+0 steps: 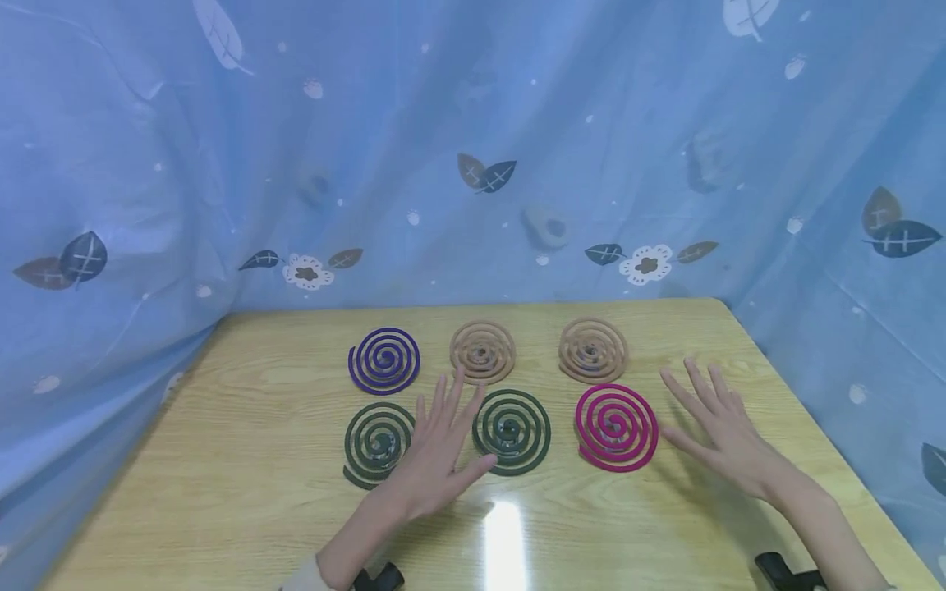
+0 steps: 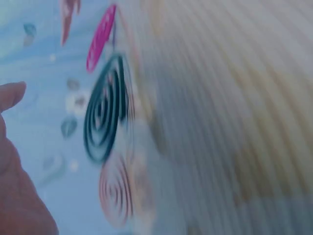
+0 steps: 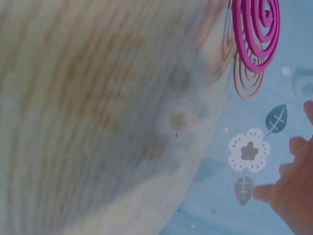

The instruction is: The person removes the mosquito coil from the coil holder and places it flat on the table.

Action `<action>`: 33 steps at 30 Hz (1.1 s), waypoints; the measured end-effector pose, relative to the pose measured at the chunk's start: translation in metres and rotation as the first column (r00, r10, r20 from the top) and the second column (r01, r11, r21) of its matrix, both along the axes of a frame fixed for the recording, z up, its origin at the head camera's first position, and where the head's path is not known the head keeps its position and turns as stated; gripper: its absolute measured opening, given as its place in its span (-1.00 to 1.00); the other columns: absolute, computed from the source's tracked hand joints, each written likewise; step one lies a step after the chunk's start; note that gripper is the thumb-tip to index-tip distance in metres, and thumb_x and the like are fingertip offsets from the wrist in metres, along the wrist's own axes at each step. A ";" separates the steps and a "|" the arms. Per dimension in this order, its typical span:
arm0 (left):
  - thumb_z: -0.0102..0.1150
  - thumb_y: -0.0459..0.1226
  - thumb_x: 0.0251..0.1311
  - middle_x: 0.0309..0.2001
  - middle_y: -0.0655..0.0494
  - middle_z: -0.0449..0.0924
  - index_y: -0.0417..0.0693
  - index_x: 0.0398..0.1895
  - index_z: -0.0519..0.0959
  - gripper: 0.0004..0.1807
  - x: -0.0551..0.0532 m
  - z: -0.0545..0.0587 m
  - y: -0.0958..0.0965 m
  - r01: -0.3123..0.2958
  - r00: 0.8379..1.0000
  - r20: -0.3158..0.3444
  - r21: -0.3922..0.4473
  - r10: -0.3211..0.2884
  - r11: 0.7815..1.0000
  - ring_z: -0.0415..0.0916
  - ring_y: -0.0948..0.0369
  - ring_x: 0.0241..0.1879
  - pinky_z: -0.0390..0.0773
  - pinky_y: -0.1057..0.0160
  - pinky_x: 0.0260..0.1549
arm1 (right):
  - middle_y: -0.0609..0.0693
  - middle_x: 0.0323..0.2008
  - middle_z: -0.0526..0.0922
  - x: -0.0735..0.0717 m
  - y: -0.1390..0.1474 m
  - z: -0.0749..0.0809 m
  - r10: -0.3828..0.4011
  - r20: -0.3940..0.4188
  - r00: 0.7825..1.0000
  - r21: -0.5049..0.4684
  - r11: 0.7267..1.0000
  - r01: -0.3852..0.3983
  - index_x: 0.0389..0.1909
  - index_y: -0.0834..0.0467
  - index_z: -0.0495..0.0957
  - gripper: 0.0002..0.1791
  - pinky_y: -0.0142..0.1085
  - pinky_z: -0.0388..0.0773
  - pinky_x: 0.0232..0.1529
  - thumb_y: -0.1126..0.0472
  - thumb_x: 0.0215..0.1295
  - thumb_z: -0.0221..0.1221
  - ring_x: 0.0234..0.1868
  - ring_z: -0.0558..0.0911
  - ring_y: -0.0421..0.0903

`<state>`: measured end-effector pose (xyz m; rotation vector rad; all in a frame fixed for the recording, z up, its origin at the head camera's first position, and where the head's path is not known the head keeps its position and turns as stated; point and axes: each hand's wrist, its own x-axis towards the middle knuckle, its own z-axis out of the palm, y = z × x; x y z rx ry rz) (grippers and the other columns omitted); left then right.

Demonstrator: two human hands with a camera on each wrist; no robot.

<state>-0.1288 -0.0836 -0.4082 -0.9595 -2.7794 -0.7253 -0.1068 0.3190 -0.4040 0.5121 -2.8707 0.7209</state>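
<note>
My left hand (image 1: 436, 460) is held over the table with its fingers spread, between two dark green mosquito coils, the left one (image 1: 380, 444) and the middle one (image 1: 509, 428). It partly covers the left green coil's edge. My right hand (image 1: 727, 443) hovers with spread fingers just right of a magenta coil (image 1: 613, 425). Neither hand holds anything. Behind them sit a purple coil (image 1: 385, 359) and two tan coils, one in the middle (image 1: 482, 352) and one at right (image 1: 590, 350). In the right wrist view the magenta coil (image 3: 266, 19) appears in front of a tan one (image 3: 250, 78).
The coils form two rows on a light wooden table (image 1: 244, 460). Small shiny bits show near the coil centres. A blue leaf-printed cloth (image 1: 399, 107) hangs behind and at both sides. Glare (image 1: 505, 546) lies on the front of the tabletop.
</note>
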 end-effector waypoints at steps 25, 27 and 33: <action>0.11 -0.33 0.31 0.46 -0.20 -0.01 -0.36 0.44 0.02 -0.27 -0.016 -0.017 0.123 0.218 0.936 0.196 0.334 -0.294 0.917 0.01 -0.04 0.43 0.08 0.10 0.40 | 0.19 0.47 0.04 -0.004 0.021 -0.004 0.237 0.386 0.891 -0.468 0.883 -0.032 0.50 -0.03 0.01 -0.43 -0.52 0.33 0.12 0.26 0.53 -0.19 0.30 0.14 -0.56; 0.13 -0.38 0.27 0.42 -0.24 0.08 -0.37 0.41 0.10 -0.31 -0.020 -0.017 0.130 0.183 0.952 0.178 0.323 -0.250 0.929 0.09 -0.04 0.40 0.13 0.12 0.39 | 0.25 0.45 0.06 -0.006 0.024 -0.009 0.272 0.379 0.884 -0.525 0.850 -0.037 0.49 0.08 0.03 -0.43 -0.53 0.37 0.13 0.30 0.51 -0.15 0.31 0.19 -0.50; 0.23 -0.46 0.14 0.32 -0.21 0.31 -0.32 0.32 0.31 -0.37 -0.029 -0.017 0.141 0.036 0.971 0.215 0.312 -0.107 0.949 0.27 -0.05 0.31 0.26 0.06 0.34 | 0.03 0.37 0.31 -0.013 0.024 -0.023 0.298 0.309 0.903 -0.620 0.783 -0.046 0.38 0.36 0.18 -0.38 -0.34 0.58 0.05 0.37 0.34 0.12 0.20 0.48 -0.28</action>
